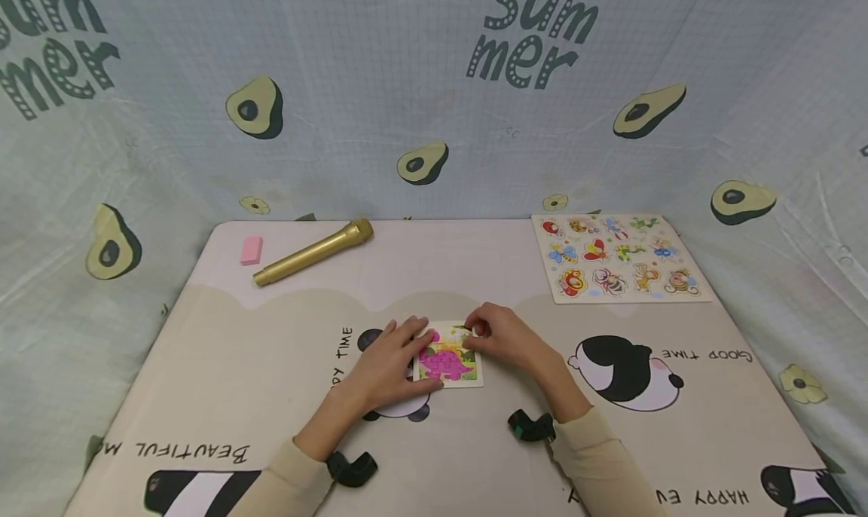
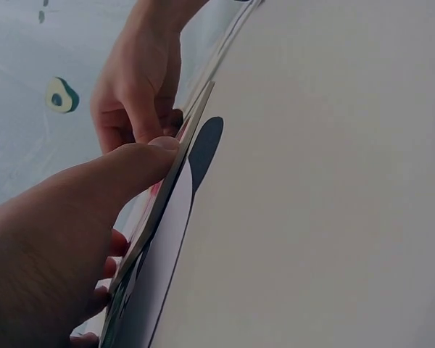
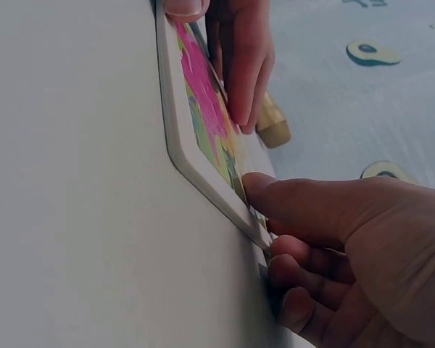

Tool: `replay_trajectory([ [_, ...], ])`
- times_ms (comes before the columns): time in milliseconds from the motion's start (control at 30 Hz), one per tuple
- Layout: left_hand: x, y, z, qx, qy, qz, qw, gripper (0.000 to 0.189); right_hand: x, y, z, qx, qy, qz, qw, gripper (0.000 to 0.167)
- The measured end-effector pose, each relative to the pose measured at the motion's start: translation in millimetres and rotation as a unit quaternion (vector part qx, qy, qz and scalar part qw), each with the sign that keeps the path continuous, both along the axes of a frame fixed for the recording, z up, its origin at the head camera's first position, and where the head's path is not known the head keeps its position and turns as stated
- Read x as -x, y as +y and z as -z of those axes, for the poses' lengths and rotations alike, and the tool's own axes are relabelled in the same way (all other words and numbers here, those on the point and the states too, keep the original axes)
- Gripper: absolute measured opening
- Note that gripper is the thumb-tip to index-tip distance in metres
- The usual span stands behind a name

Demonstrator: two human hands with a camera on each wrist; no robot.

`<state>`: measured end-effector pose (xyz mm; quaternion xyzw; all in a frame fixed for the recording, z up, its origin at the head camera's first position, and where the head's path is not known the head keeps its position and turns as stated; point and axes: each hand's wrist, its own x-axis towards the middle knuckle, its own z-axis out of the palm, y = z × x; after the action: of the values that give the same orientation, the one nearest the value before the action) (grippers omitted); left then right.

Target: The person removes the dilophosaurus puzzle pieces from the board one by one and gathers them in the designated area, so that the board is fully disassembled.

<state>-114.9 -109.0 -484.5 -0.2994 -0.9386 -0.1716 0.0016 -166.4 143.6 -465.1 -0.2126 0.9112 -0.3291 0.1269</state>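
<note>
A small square dinosaur puzzle (image 1: 444,365) with a pale frame lies flat on the table in the head view, a pink dinosaur in its picture. My left hand (image 1: 392,360) rests over its left side with fingers spread and fairly straight. In the left wrist view the left thumb (image 2: 156,151) presses on the near edge of the frame. At the upper right corner, my right hand (image 1: 500,338) has curled fingers and pinches a small dark-green puzzle piece (image 1: 464,328), mostly hidden by the fingers. The right thumb (image 3: 264,190) touches the picture near the frame's edge in the right wrist view.
A board of cartoon animals and insects (image 1: 627,292) lies at the back right. At the back left are a gold microphone-shaped stick (image 1: 312,255) and a pink eraser-like block (image 1: 251,250). A patterned curtain (image 1: 339,125) hangs behind the printed table mat (image 1: 475,464).
</note>
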Motion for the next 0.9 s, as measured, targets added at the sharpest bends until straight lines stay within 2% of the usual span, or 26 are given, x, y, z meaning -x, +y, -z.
replay_trajectory([
  [133,-0.3,0.0,1.8,0.006,0.013,0.007,0.9999,0.08,-0.2,1,1.6,0.009,-0.016,0.002,0.9998,0.027],
  [467,-2.9,3.9,3.5,0.018,0.029,0.01,0.9994,0.072,0.0,2,4.5,0.009,-0.014,-0.005,0.9999,0.027],
  [733,-6.0,11.3,3.7,0.062,0.023,-0.007,0.9978,0.068,-0.7,1,4.4,0.006,-0.014,0.003,0.9999,0.029],
  [900,-7.2,13.5,3.7,0.076,0.036,-0.015,0.9964,0.067,-0.9,2,4.9,0.008,-0.012,0.004,0.9999,0.03],
])
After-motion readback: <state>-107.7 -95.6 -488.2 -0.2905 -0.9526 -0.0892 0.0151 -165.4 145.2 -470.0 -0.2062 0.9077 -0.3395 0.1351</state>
